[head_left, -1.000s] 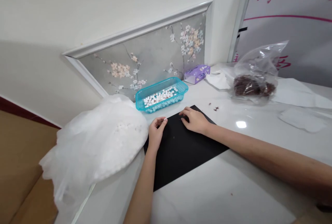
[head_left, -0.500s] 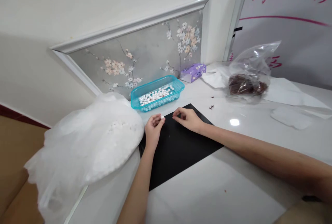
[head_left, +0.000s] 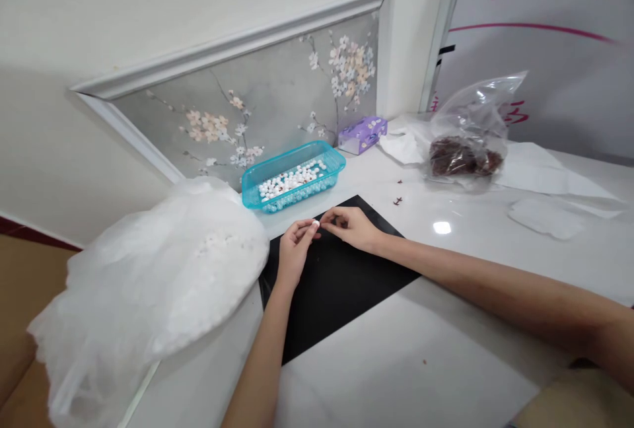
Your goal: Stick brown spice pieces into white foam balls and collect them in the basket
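Note:
Between the thumb and fingers of my left hand (head_left: pixel 296 246) is a small round white bead-like piece (head_left: pixel 316 224). My right hand (head_left: pixel 354 228) is pinched close beside it, fingertips at the white piece; whatever the pinch holds is too small to make out. Both hands are over a black mat (head_left: pixel 341 289) on the white table. Behind them stands a blue plastic basket (head_left: pixel 252 198) with many similar white pieces in it. A large translucent bag (head_left: pixel 143 269) of white pieces lies left of my left hand.
A clear bag of dark brown material (head_left: pixel 463 156) sits at the back right, with white sheets (head_left: pixel 549 174) around it. A purple tissue box (head_left: pixel 364 135) is against the wall. Small brown bits (head_left: pixel 397 201) lie right of the mat.
My right hand has come left to the white piece, closing the gap between my hands. My left hand still holds it. The whole view has shifted slightly.

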Tool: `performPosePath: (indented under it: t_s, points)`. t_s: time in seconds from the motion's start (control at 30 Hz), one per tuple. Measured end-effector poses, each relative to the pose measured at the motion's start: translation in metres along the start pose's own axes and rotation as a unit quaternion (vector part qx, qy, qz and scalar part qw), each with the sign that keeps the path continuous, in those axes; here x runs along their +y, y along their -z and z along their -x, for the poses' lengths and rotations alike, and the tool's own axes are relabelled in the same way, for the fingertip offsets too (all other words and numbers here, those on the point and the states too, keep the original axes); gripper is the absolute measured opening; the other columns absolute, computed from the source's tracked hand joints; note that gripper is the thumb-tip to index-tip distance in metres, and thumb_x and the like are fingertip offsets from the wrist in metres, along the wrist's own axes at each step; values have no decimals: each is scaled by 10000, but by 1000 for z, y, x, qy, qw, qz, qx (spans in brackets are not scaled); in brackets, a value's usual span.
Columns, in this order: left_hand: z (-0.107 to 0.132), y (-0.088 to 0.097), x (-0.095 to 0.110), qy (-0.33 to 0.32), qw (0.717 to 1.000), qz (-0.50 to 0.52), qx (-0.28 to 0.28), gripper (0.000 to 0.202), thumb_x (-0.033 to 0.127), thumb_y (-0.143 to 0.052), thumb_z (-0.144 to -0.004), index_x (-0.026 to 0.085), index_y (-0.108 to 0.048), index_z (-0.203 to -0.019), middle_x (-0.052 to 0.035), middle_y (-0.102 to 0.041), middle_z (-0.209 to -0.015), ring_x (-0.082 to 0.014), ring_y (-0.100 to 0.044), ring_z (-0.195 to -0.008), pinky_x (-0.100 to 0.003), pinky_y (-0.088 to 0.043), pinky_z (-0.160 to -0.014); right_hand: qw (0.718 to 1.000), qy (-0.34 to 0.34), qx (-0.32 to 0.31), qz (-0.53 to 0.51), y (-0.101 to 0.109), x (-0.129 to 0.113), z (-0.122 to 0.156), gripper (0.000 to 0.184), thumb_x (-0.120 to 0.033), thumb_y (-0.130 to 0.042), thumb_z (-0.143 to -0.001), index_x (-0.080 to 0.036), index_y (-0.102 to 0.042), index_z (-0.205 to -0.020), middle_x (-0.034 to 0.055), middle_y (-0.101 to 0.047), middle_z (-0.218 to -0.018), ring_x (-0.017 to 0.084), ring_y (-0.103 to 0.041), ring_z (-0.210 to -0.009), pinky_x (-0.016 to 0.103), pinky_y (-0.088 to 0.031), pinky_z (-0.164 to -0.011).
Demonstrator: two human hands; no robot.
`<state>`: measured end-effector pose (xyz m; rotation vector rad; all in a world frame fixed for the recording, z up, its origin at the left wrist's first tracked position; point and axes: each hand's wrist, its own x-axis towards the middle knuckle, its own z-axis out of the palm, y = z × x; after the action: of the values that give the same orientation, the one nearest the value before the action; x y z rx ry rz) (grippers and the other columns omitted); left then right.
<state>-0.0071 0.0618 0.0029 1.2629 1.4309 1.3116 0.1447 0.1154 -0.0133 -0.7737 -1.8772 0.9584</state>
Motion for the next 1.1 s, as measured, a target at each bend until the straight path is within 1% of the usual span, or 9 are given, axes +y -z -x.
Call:
performPosePath:
  t_s: [0.13, 0.27, 0.43, 0.67, 0.77, 0.83, 0.93, 1.0, 1.1]
  points:
    - [0, 1, 1, 6, 1000, -1, -11, 293, 400, -646, -721, 169, -652, -900, -42, -697, -820, -153, -651, -715, -260, -470, -691, 1000, -1, 3, -3, 0, 1, 0, 158, -237, -563, -779, -133, -666, -838, 19, -645, -703, 54, -429, -485, 185, -355, -475]
    - [0, 2, 1, 11, 1000, 0, -15, 291, 411, -634, -732, 180, -652, -907, -30, -696, -836, -132, -642, -695, -233, -450, -664, 1000, -3, 3, -17, -2, 3, -1, 164, -197, -557, -766, -124, -678, -850, 17, -646, -648, 45, -412, -435, 179, -328, -436]
    - [-1, 3, 0, 12, 1000, -2, -17, 288, 411, -635, -733, 193, -656, -919, -15, -692, -809, -113, -627, -663, -215, -427, -641, 1000, 2, 0, -18, -1, 2, -1, 163, -182, -525, -788, -119, -663, -849, 13, -624, -623, 52, -439, -431, 182, -343, -431]
    - [0, 3, 1, 15, 1000, -3, -23, 282, 402, -650, -723, 195, -669, -913, -12, -695, -782, -115, -625, -671, -213, -419, -643, 999, 32, 19, 5, 1, 0, -1, 101, -214, -574, -767, -135, -633, -784, 35, -596, -777, 38, -440, -469, 182, -363, -437]
    - [0, 3, 1, 15, 1000, -2, -20, 282, 401, -651, -721, 196, -675, -912, -18, -700, -797, -118, -626, -677, -215, -419, -642, 1000, 0, 14, -22, 1, 0, -1, 117, -251, -559, -781, -140, -593, -792, 23, -576, -761, 34, -445, -439, 179, -356, -402]
    - [0, 2, 2, 13, 1000, -1, -16, 281, 395, -656, -718, 198, -677, -918, -25, -702, -854, -116, -623, -693, -215, -424, -648, 997, -49, 0, -65, 2, -1, -2, 153, -302, -547, -796, -149, -554, -802, -15, -542, -648, 38, -429, -388, 177, -334, -367]
    - [0, 2, 2, 12, 1000, 1, -10, 286, 379, -670, -707, 199, -678, -929, -33, -701, -912, -114, -615, -700, -222, -438, -659, 981, -119, -49, -144, 4, -4, -3, 227, -381, -540, -802, -156, -511, -799, -80, -435, -469, 46, -384, -319, 175, -289, -338]
    - [0, 2, 2, 12, 1000, 4, -10, 286, 366, -683, -695, 193, -683, -923, -36, -705, -891, -118, -613, -693, -233, -448, -667, 971, -132, -79, -184, 5, -6, -3, 259, -405, -554, -792, -151, -508, -790, -92, -417, -438, 40, -369, -308, 173, -275, -342]
    - [0, 1, 1, 11, 1000, 10, -12, 281, 346, -700, -679, 180, -692, -907, -43, -710, -862, -131, -620, -705, -256, -464, -697, 964, -132, -92, -210, 5, -7, -3, 287, -423, -575, -779, -142, -521, -791, -92, -431, -444, 27, -357, -308, 172, -263, -351]
